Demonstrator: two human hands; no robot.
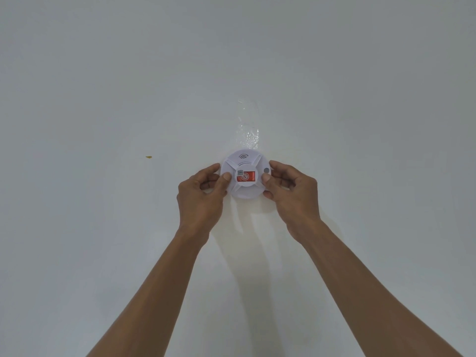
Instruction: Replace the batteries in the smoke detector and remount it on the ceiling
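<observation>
A round white smoke detector (245,173) sits flat against the white ceiling (103,86), with a red label and a small code sticker on its centre disc and a grey button on its right side. My left hand (203,194) grips its left rim, thumb on the face. My right hand (291,191) grips the right rim, thumb pressed beside the centre disc. Both arms reach up from the bottom of the view.
A strip of clear tape (248,124) sticks to the ceiling just beyond the detector. A small yellow speck (148,157) marks the ceiling to the left. A faint yellowish stain spreads under the detector towards me.
</observation>
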